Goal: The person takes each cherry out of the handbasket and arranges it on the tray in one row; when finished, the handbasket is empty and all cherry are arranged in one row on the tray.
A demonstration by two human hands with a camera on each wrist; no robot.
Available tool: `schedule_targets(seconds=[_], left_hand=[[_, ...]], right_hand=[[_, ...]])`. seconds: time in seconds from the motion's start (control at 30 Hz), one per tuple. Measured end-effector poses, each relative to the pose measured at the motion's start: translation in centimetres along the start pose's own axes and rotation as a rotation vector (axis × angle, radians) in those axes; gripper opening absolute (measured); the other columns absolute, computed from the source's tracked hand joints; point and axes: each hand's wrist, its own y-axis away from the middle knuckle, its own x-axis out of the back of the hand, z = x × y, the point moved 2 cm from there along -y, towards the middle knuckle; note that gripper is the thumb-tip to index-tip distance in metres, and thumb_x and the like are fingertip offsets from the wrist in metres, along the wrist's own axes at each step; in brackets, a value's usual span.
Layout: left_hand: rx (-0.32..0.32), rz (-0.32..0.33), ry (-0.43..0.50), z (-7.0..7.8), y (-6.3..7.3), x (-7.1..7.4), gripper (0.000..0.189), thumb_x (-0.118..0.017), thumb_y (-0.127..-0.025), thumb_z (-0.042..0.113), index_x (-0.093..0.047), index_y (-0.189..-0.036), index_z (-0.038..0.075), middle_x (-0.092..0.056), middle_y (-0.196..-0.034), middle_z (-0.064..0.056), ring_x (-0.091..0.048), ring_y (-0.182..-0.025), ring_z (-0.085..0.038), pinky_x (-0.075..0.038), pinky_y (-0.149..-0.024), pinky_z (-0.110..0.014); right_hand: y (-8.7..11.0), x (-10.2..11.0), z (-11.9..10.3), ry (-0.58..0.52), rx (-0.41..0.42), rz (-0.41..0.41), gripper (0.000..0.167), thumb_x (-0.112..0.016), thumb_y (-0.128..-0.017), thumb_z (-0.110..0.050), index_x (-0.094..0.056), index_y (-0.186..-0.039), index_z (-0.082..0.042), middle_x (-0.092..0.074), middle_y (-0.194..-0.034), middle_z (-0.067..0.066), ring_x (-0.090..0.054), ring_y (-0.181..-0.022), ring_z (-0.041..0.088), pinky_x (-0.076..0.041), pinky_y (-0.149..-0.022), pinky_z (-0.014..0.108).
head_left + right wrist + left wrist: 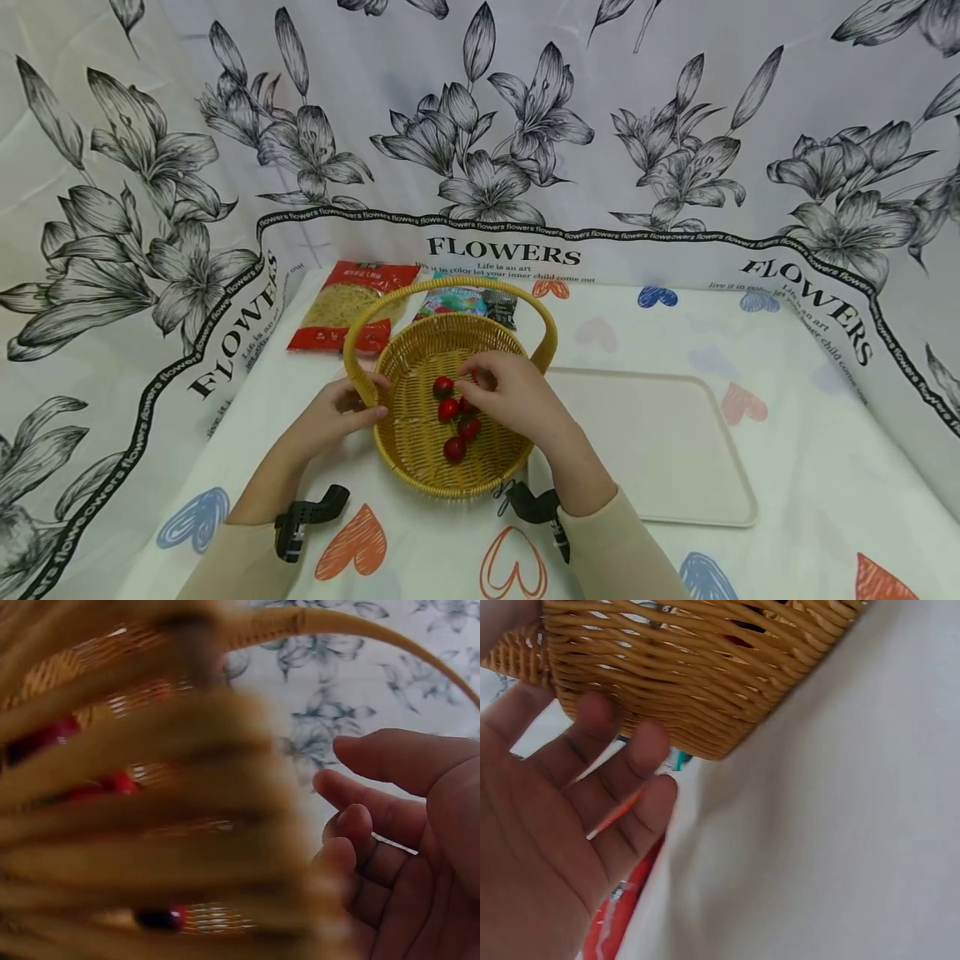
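Observation:
A yellow wicker basket (390, 450) with a tall arched handle stands on the table, several red cherries (454, 450) in it. At its left side my left hand (347, 410) holds the basket near the handle's base. The left wrist view shows those fingers (649, 746) against the outer weave, the thumb at the top left corner. Over the right part of the basket hovers my right hand (517, 396), covering some of the inside. In the right wrist view its thumb and forefinger are apart, with nothing visible between them; blurred weave fills the left.
Behind the basket lie a red packet (352, 304) with a clear window and a colourful small packet (457, 300). A flat cream tray (645, 450) is to the right of the basket. A flower-printed curtain (487, 125) surrounds the table's back and sides.

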Motion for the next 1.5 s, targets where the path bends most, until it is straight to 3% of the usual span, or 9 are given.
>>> schedule_targets(seconds=[0.1, 0.23, 0.33, 0.47, 0.63, 0.8, 1.0, 1.33, 1.5], left_hand=[[-0.015, 0.023, 0.016, 0.0, -0.2, 0.0, 0.032, -0.068, -0.087, 0.006, -0.060, -0.118, 0.002, -0.059, -0.115, -0.017, -0.056, -0.094, -0.014, -0.050, -0.078, -0.026], [-0.029, 0.039, 0.045, -0.3, -0.4, -0.1, 0.033, -0.068, -0.086, 0.002, -0.061, -0.118, 0.001, -0.058, -0.117, -0.019, -0.058, -0.096, -0.015, -0.050, -0.080, -0.025], [-0.034, 0.039, 0.073, -0.6, -0.4, -0.1, 0.033, -0.067, -0.086, 0.001, -0.060, -0.118, -0.001, -0.057, -0.118, -0.022, -0.060, -0.098, -0.020, -0.051, -0.082, -0.024], [-0.033, 0.034, 0.106, -1.0, -0.3, -0.1, 0.034, -0.067, -0.086, 0.000, -0.059, -0.119, -0.002, -0.055, -0.120, -0.025, -0.060, -0.104, -0.028, -0.051, -0.084, -0.023], [-0.025, 0.036, 0.128, -1.3, -0.1, -0.2, 0.036, -0.067, -0.086, 0.001, -0.057, -0.121, -0.004, -0.055, -0.123, -0.023, -0.059, -0.107, -0.023, -0.051, -0.085, -0.023], [-0.017, 0.050, 0.158, -1.3, 0.1, 0.0, 0.038, -0.069, -0.084, 0.000, -0.057, -0.121, -0.006, -0.056, -0.120, -0.025, -0.062, -0.099, -0.016, -0.053, -0.081, -0.025], [-0.012, 0.039, 0.150, -0.9, 0.2, 0.5, 0.040, -0.070, -0.084, 0.000, -0.058, -0.122, -0.002, -0.059, -0.119, -0.023, -0.063, -0.096, -0.017, -0.054, -0.080, -0.026], [0.014, 0.037, 0.161, -0.8, 0.2, 0.7, 0.043, -0.072, -0.083, 0.000, -0.056, -0.123, 0.001, -0.058, -0.116, -0.024, -0.064, -0.095, -0.018, -0.055, -0.079, -0.027], [-0.012, 0.026, 0.209, -0.7, 0.1, 0.6, 0.044, -0.070, -0.082, -0.004, -0.052, -0.122, -0.003, -0.056, -0.113, -0.027, -0.064, -0.094, -0.016, -0.055, -0.079, -0.027]], right_hand=[[-0.4, -0.9, 0.5, 0.030, -0.022, -0.051, 0.022, -0.067, -0.089, -0.034, -0.070, -0.106, -0.020, -0.051, -0.068, -0.004, -0.045, -0.060, 0.010, -0.040, -0.052, 0.025], [-0.9, -2.4, 1.0, 0.153, -0.039, -0.130, 0.027, -0.068, -0.088, -0.034, -0.069, -0.112, -0.020, -0.053, -0.067, -0.003, -0.047, -0.060, 0.010, -0.041, -0.052, 0.025], [-1.0, -3.6, 1.2, 0.296, -0.018, -0.171, 0.035, -0.067, -0.089, -0.034, -0.066, -0.120, -0.018, -0.061, -0.083, -0.003, -0.052, -0.069, 0.009, -0.046, -0.061, 0.025], [-1.0, -5.0, 1.4, 0.470, 0.007, -0.190, 0.044, -0.065, -0.090, -0.033, -0.059, -0.132, -0.020, -0.059, -0.105, 0.000, -0.053, -0.083, 0.011, -0.050, -0.073, 0.027], [-1.0, -5.8, 1.7, 0.586, 0.018, -0.173, 0.044, -0.065, -0.090, -0.031, -0.058, -0.133, -0.023, -0.056, -0.101, 0.001, -0.051, -0.083, 0.013, -0.050, -0.070, 0.027], [-1.0, -6.1, 1.9, 0.597, 0.021, -0.171, 0.035, -0.066, -0.090, -0.030, -0.065, -0.124, -0.023, -0.057, -0.099, 0.000, -0.052, -0.081, 0.012, -0.050, -0.068, 0.027], [-1.0, -6.1, 1.9, 0.584, 0.025, -0.176, 0.025, -0.069, -0.088, -0.029, -0.071, -0.111, -0.020, -0.056, -0.094, 0.000, -0.052, -0.078, 0.012, -0.050, -0.068, 0.027], [-1.0, -5.9, 2.0, 0.518, -0.020, -0.211, 0.029, -0.073, -0.080, -0.029, -0.070, -0.105, -0.014, -0.055, -0.096, -0.001, -0.052, -0.078, 0.011, -0.050, -0.068, 0.026], [-1.0, -5.2, 2.0, 0.467, -0.003, -0.155, 0.029, -0.071, -0.081, -0.030, -0.068, -0.104, -0.014, -0.053, -0.094, -0.003, -0.049, -0.074, 0.010, -0.047, -0.063, 0.022]])
